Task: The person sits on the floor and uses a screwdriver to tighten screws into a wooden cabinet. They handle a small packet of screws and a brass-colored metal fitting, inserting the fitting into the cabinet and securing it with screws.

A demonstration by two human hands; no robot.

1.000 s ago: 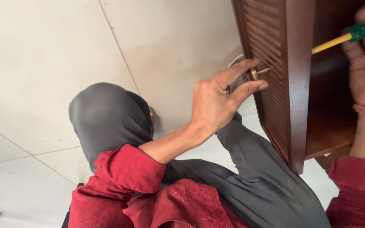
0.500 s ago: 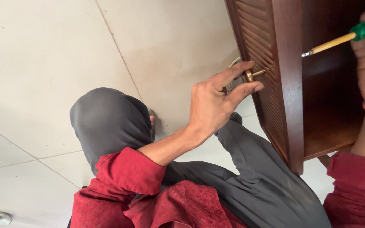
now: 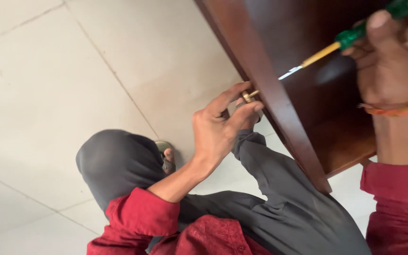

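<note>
Left hand (image 3: 218,127) pinches the brass knob (image 3: 247,97) outside the wooden door (image 3: 265,94); right hand (image 3: 393,61) grips the screwdriver (image 3: 341,45) inside — tip not yet touching the door, fastening seems unfinished.

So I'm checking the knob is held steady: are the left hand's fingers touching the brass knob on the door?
Touching. The head view shows the left hand pinching the small brass knob between thumb and fingertips at the wooden door's edge.

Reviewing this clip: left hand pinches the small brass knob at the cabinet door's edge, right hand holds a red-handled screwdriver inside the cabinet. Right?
Not quite: the head view shows the screwdriver handle is green. The right hand does hold it inside the cabinet, and the left hand pinches the brass knob.
</note>
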